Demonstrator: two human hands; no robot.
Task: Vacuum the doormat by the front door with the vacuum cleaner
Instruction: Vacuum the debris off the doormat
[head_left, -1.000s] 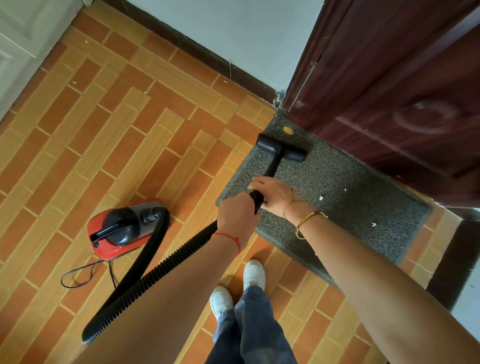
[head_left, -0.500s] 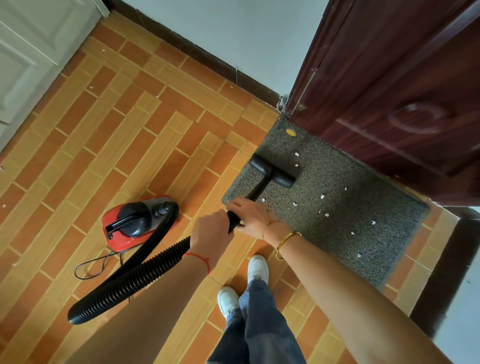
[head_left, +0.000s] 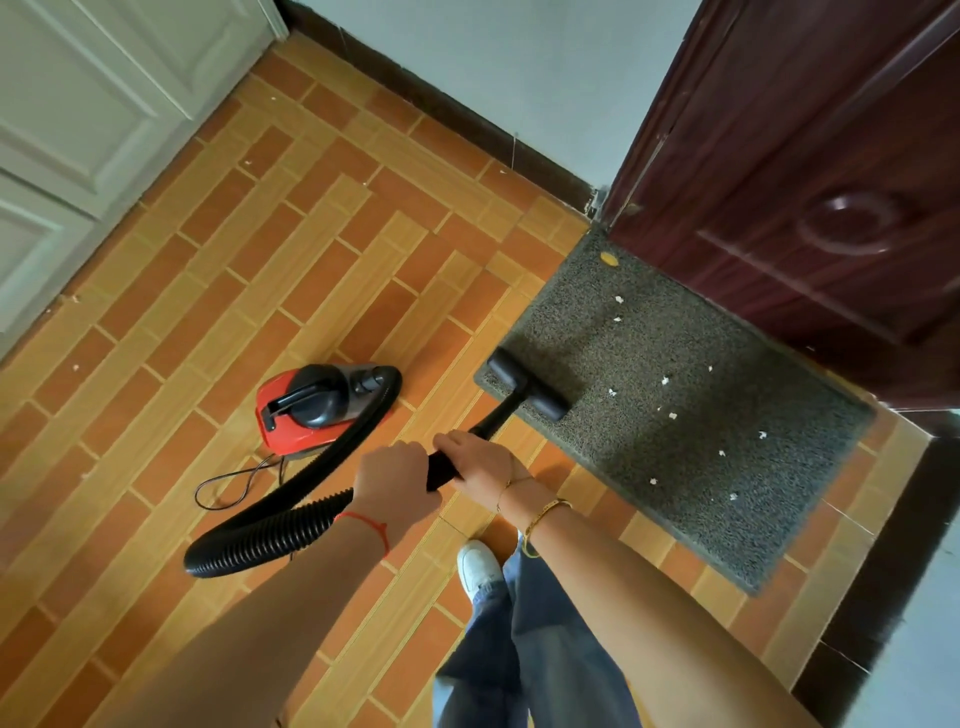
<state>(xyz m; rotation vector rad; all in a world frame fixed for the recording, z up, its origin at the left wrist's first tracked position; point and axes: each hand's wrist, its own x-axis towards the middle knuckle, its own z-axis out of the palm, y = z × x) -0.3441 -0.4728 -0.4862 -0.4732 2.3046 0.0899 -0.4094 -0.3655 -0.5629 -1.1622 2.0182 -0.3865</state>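
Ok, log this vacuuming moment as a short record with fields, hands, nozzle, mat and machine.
left hand: left hand grips the ribbed black hose end
right hand: right hand grips the black wand
nozzle: black T-shaped floor nozzle on the mat's near-left corner
mat: grey speckled doormat by the dark red door, white scraps scattered on it
machine: red canister vacuum on tiled floor

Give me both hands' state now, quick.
Left hand: gripping the vacuum hose end.
Right hand: gripping the black wand.
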